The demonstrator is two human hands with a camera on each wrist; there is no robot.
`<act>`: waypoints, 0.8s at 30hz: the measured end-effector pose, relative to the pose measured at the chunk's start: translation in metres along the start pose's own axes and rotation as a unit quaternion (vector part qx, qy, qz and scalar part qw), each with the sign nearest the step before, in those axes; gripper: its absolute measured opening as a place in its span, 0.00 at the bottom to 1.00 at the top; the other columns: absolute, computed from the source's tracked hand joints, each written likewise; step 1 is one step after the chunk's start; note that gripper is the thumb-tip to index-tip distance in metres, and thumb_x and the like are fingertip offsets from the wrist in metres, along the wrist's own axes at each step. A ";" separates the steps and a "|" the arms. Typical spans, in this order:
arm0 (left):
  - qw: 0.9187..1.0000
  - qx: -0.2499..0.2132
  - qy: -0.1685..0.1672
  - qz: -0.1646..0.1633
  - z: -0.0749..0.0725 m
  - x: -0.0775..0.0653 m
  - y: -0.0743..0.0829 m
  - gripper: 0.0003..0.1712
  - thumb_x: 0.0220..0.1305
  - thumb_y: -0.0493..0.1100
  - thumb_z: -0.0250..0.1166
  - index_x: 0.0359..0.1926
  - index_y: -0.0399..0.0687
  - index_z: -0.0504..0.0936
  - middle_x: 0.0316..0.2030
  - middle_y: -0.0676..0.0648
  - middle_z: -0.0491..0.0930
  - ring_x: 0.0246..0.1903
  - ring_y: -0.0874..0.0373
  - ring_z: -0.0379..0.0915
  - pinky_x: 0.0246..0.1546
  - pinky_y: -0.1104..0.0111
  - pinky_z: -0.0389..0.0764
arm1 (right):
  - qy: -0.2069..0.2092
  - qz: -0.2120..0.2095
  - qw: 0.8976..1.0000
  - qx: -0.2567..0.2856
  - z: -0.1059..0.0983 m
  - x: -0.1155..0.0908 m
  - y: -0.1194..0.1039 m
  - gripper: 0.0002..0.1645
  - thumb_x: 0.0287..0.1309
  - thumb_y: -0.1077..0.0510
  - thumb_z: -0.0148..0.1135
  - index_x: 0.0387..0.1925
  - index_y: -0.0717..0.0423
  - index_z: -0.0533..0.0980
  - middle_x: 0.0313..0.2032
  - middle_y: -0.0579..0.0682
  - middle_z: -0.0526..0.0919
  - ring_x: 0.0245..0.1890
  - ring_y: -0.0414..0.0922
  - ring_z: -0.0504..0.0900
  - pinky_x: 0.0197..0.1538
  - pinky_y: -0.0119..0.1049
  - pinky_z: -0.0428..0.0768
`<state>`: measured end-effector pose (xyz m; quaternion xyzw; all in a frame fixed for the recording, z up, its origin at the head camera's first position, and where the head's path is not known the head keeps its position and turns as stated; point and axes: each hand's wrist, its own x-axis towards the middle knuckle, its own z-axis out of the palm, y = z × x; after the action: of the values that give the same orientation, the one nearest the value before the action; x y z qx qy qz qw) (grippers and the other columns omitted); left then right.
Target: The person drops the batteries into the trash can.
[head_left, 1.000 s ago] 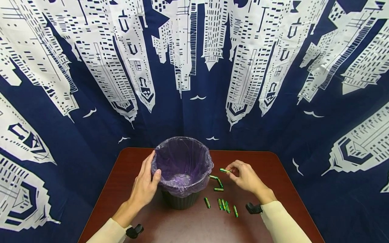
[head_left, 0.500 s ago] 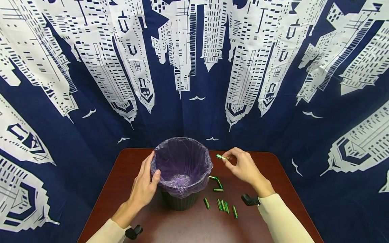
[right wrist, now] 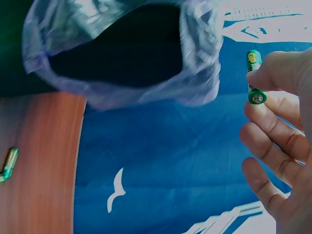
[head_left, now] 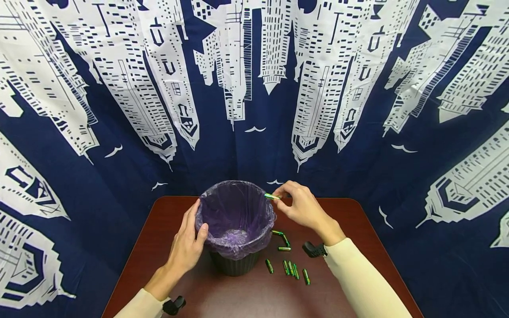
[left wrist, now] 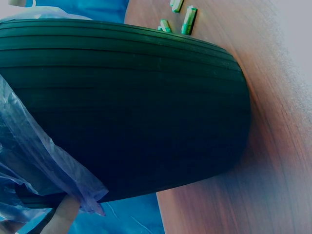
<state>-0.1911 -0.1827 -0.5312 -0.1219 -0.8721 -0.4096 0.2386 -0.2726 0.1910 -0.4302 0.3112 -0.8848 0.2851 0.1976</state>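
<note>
A dark ribbed trash bin [head_left: 234,264] stands on the table, its mouth covered by a translucent purple bag [head_left: 238,247] folded over the rim. My left hand [head_left: 184,247] rests against the bin's left side at the bagged rim, fingers extended and thumb toward the front. My right hand [head_left: 300,205] pinches a green battery [right wrist: 256,80] between thumb and forefinger, raised at the right edge of the bin's mouth. In the right wrist view the other fingers are loosely bent beneath it. Several more green batteries [head_left: 290,268] lie on the table right of the bin.
The reddish-brown table [head_left: 167,221] has rounded far corners. A navy curtain [head_left: 254,154] with white building shapes hangs behind and on both sides. Near the bin's right foot, a few of the batteries [head_left: 284,249] lie end to end in a bent line.
My right hand has lifted the battery and carried it left, from above the table to the bin's right rim. My left hand has stayed at the bin.
</note>
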 end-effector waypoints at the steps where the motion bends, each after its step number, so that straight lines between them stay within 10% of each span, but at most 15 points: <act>1: 1.000 0.000 -0.001 -0.002 0.000 0.000 0.000 0.45 0.84 0.48 0.62 0.94 0.53 0.59 0.88 0.38 0.67 0.75 0.27 0.81 0.67 0.25 0.85 | -0.005 -0.002 1.000 -0.002 0.000 0.004 -0.003 0.07 0.68 0.61 0.81 0.46 0.51 0.91 0.41 0.46 0.91 0.43 0.46 0.89 0.51 0.48 0.91; 24: 1.000 -0.003 -0.009 0.000 -0.001 -0.001 0.001 0.46 0.83 0.46 0.63 0.95 0.52 0.58 0.89 0.37 0.67 0.77 0.26 0.80 0.67 0.24 0.84 | -0.124 -0.011 0.992 0.015 0.015 0.068 -0.041 0.05 0.72 0.59 0.79 0.47 0.51 0.92 0.44 0.46 0.94 0.43 0.42 0.89 0.51 0.41 0.90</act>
<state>-0.1896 -0.1824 -0.5302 -0.1264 -0.8731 -0.4108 0.2301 -0.2980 0.1252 -0.3901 0.3572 -0.8944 0.2555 0.0851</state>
